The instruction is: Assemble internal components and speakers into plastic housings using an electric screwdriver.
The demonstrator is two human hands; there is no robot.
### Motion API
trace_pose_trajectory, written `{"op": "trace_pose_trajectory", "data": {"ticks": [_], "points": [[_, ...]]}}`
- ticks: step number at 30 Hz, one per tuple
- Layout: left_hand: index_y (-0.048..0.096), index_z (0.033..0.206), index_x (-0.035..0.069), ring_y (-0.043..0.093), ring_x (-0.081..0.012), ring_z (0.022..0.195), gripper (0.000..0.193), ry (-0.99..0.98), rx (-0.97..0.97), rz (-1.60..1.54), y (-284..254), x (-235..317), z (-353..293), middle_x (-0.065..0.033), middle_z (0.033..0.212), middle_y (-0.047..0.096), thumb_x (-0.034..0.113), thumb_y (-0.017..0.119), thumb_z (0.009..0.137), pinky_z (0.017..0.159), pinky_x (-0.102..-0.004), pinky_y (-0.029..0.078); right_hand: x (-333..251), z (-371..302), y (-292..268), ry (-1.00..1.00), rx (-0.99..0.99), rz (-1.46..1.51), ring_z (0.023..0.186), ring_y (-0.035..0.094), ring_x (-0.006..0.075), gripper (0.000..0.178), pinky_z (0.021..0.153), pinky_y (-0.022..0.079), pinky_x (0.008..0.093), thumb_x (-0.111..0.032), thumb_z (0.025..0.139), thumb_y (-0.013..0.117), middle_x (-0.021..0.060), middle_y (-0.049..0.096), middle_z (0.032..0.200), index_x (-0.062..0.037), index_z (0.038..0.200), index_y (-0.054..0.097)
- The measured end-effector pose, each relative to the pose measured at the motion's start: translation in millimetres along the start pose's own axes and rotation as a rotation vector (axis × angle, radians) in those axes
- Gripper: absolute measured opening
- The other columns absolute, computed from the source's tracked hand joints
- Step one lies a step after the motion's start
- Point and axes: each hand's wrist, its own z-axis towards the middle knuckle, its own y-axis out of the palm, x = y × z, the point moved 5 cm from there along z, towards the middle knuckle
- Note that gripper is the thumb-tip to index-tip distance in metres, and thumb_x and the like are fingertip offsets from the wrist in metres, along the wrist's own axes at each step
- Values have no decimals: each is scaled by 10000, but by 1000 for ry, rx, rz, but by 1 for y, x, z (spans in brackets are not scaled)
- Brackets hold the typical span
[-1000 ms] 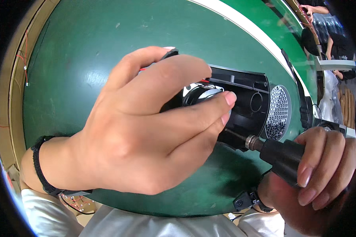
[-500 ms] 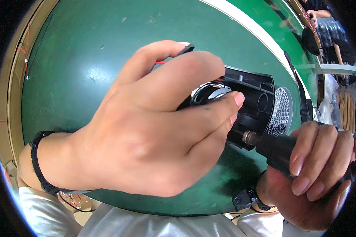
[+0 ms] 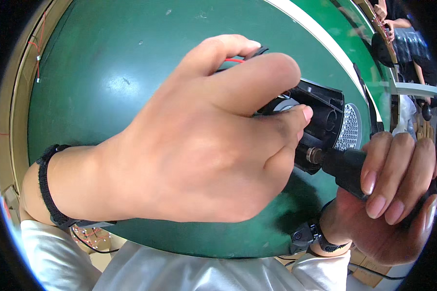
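My left hand covers and grips a black plastic speaker housing with a round metal-mesh grille, holding it on the green work surface. A silver round part shows between the fingers, and a red wire pokes out above them. My right hand is wrapped around a black electric screwdriver. Its metal tip touches the housing's lower edge just beside my left fingers.
A white stripe crosses the green surface at the upper right. Another person's arm and dark objects lie beyond it. Thin wires hang along the wooden edge at the left. My left wrist wears a black band.
My left hand has come closer and hides more of the housing. The screwdriver tip has moved in to the housing's edge.
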Motion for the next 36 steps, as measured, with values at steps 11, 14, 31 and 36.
{"op": "trace_pose_trajectory", "data": {"ticks": [11, 14, 31, 36], "points": [[779, 921, 20, 631, -301, 928, 283, -75, -25, 1, 1, 2, 3, -151, 967, 682, 96, 826, 653, 805, -462, 506, 5, 2, 5, 126, -175, -159, 659, 464, 97, 228, 670, 388, 270, -226, 988, 535, 28, 496, 714, -131, 796, 458], [779, 925, 19, 633, -303, 934, 284, -125, 6, -19, 2, -1, 0, -132, 949, 688, 90, 824, 653, 807, -461, 508, 8, 5, 8, 186, -230, -185, 662, 466, 98, 227, 669, 394, 271, -230, 990, 534, 31, 502, 719, -134, 798, 460], [761, 1068, 70, 601, -355, 1128, 445, -36, -170, -54, -3, -6, -11, -34, 1228, 722, 167, 824, 638, 937, -533, 498, 15, 12, 9, -174, -392, -72, 587, 515, 137, 313, 629, 451, 315, -189, 933, 579, -7, 530, 728, -104, 1148, 368], [750, 1130, 81, 596, -352, 1142, 537, -46, -138, -87, -1, -9, -8, -27, 1254, 707, 199, 852, 616, 957, -533, 500, -53, 16, -36, -232, -149, 88, 699, 480, 105, 188, 722, 389, 275, -234, 908, 601, -10, 460, 779, -71, 877, 510]]}}
